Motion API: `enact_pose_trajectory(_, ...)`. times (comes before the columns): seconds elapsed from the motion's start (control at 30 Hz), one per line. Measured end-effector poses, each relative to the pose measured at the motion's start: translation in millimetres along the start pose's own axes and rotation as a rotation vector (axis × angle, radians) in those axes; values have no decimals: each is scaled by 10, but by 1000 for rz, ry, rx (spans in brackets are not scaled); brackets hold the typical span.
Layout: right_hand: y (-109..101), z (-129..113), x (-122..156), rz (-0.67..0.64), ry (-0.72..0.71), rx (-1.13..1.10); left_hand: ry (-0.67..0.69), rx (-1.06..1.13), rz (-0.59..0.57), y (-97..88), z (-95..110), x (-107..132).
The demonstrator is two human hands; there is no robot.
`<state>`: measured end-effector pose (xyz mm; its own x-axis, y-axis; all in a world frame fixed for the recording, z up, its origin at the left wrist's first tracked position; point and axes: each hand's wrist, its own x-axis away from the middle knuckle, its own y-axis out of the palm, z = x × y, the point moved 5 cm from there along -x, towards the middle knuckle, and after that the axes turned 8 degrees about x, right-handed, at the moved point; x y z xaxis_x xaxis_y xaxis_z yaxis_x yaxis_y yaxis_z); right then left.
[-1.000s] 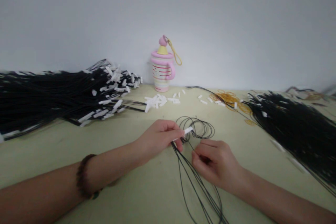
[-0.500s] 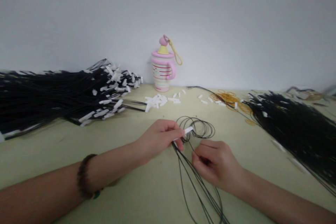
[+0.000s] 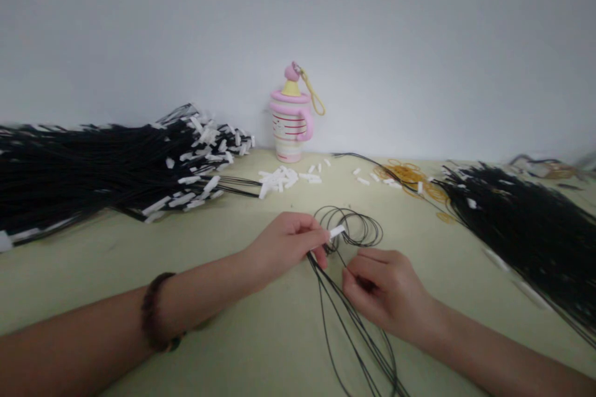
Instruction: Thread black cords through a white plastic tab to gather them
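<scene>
Pale green tabletop [image 3: 261, 347] before you carries thin black cords [image 3: 336, 299], coiled into loops past your fingers. Your left hand [image 3: 284, 248] pinches their white sleeve [image 3: 336, 231]. Your right hand [image 3: 382, 288], just beside, curls closed on one strand.

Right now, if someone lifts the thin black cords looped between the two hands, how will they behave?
Probably floppy: the thin black cords curl into loose loops past the left hand and lie flat on the pale green table. Likely very light, being so thin. They may tangle, since several strands cross near the right hand.
</scene>
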<state>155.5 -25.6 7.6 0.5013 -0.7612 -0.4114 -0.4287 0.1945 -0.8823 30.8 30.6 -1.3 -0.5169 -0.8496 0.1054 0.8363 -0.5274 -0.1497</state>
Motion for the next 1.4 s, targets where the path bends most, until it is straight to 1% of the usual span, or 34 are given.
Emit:
enact_pose_trajectory(0.23,15,-29,6,-12,-49,83,24,-5,-18,82,4,16)
enact_pose_trajectory(0.37,9,-22,-3,-6,-37,76,41,8,-23,101,18,19)
enact_pose_trajectory(0.53,16,-14,-29,-102,-5,16,36,50,-84,151,4,30)
enact_pose_trajectory(0.63,13,-13,-27,-125,-10,21,43,70,-124,186,-5,50)
enact_pose_trajectory(0.87,13,-38,3,-109,-91,101,23,88,-154,198,24,68)
enact_pose_trajectory(1.03,21,-45,1,-109,-74,89,-5,94,-141,198,31,63)
enact_pose_trajectory(1.13,-8,-11,-32,-74,-43,0,-2,123,-114,151,29,46)
enact_pose_trajectory(1.2,-41,58,-76,-52,-23,-127,11,178,-86,79,35,20)
enact_pose_trajectory(1.27,-68,167,-130,-51,-2,-283,30,277,-53,-20,58,-8)
enact_pose_trajectory(1.33,-71,287,-175,-92,18,-434,49,409,-42,-110,106,-15)
enact_pose_trajectory(1.4,-43,380,-191,-172,28,-576,74,515,-86,-154,193,23)
